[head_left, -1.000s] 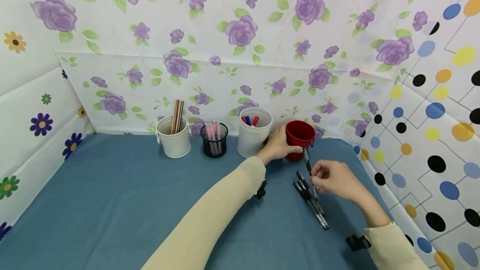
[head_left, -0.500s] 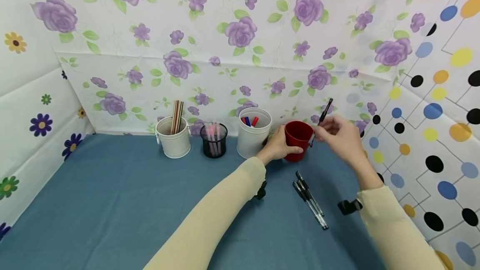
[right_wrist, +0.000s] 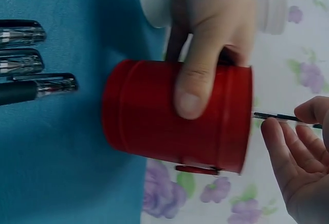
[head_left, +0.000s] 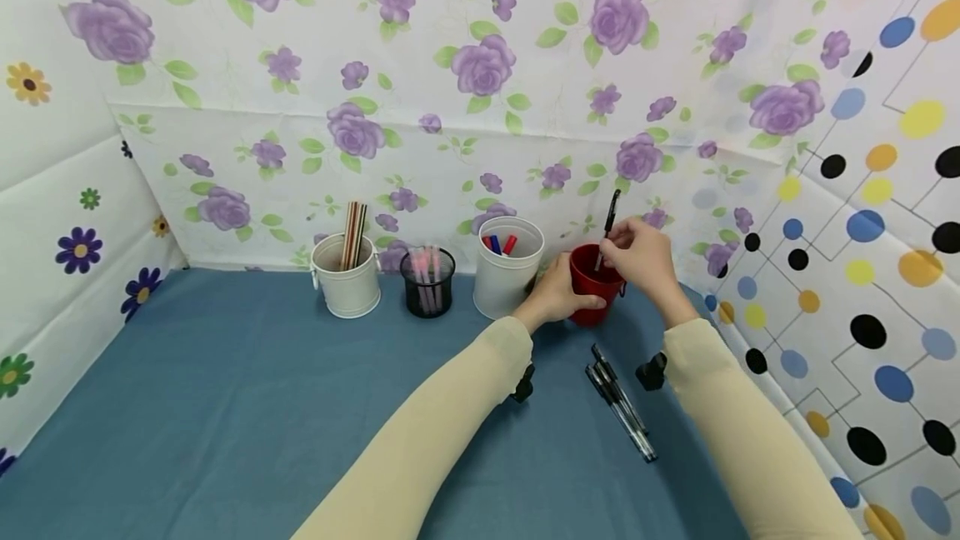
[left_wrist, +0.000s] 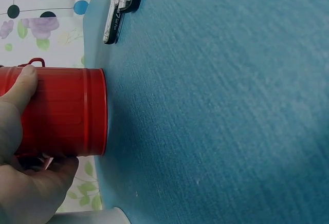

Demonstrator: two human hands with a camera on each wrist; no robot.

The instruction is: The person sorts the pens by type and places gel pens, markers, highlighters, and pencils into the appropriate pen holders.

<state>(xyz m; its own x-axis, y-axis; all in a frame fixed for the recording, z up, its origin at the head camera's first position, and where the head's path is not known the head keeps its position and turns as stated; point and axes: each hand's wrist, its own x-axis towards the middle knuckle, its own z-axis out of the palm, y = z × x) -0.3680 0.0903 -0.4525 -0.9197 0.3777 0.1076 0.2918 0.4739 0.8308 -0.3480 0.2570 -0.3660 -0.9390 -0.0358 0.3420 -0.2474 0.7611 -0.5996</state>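
My left hand point(head_left: 557, 290) grips a red bucket point(left_wrist: 61, 116) from its left side, thumb across the front. The bucket stands upright at the back right of the table, with a small handle on its side. Above its mouth, my right hand point(head_left: 641, 255) pinches a black gel pen point(head_left: 611, 213) between thumb and fingers. In the head view the pen's lower end is inside the red rim; the right wrist view shows the pen point(right_wrist: 280, 116) reaching the bucket's opening. Several more black gel pens point(head_left: 621, 407) lie together on the cloth in front of the bucket.
Left of the red bucket stand a tall white bucket point(head_left: 504, 286) with red and blue markers, a black mesh cup point(head_left: 429, 307) with pink pens, and a white bucket point(head_left: 352, 294) of striped sticks. Floral and dotted sheets wall the blue cloth point(head_left: 262, 407).
My right hand has lifted one pen from the bunch, carried it up past the bucket's right side and moved left over its mouth. My left hand has stayed on the bucket.
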